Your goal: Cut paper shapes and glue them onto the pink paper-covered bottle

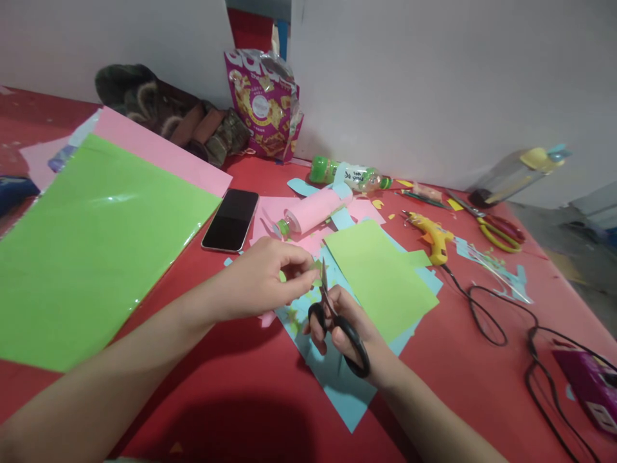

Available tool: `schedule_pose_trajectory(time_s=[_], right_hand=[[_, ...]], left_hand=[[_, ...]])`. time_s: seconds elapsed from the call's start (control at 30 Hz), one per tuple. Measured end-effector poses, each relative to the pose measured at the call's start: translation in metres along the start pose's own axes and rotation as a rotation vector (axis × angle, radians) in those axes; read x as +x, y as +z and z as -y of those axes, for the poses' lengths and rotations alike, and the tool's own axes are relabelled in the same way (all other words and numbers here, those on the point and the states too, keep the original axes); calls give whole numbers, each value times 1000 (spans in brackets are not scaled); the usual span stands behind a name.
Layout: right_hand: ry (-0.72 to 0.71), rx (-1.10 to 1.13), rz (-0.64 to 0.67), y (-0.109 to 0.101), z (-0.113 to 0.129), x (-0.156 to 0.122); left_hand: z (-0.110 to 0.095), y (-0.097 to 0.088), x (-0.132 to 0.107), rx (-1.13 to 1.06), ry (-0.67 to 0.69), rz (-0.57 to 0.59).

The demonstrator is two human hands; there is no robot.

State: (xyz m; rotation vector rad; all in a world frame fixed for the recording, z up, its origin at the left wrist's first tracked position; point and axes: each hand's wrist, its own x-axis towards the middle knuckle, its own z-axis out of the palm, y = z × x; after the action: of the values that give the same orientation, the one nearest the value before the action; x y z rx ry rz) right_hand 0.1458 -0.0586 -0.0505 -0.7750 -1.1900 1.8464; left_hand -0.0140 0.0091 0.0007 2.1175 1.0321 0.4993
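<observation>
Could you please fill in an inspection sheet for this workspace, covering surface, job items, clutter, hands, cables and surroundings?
Surface: red table, with paper scraps scattered on it.
Job items: black-handled scissors, blades beside a small green paper piece; green sheet on a blue sheet; pink-wrapped bottle.
Clutter: phone, snack bag, second pair of scissors.
Hands: left hand pinches the green paper piece; right hand holds the black-handled scissors.
Cables: black cord loops across the right side; one end meets the yellow glue gun.
Surroundings: pale wall behind; grey floor at right.
</observation>
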Motion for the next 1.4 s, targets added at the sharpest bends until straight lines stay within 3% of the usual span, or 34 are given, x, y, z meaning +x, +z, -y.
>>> schedule_pose_trajectory(time_s=[0.33,0.9,1.4], right_hand=[[2,16,8,-1,-2,0],[-11,1,15,-2,-4,1],[90,-98,-34,-1,2,0]], left_hand=[[-2,-2,0,-16,19,-4],[-3,-6,1,-78,-99,135],[1,-8,1,-71,-124,167]])
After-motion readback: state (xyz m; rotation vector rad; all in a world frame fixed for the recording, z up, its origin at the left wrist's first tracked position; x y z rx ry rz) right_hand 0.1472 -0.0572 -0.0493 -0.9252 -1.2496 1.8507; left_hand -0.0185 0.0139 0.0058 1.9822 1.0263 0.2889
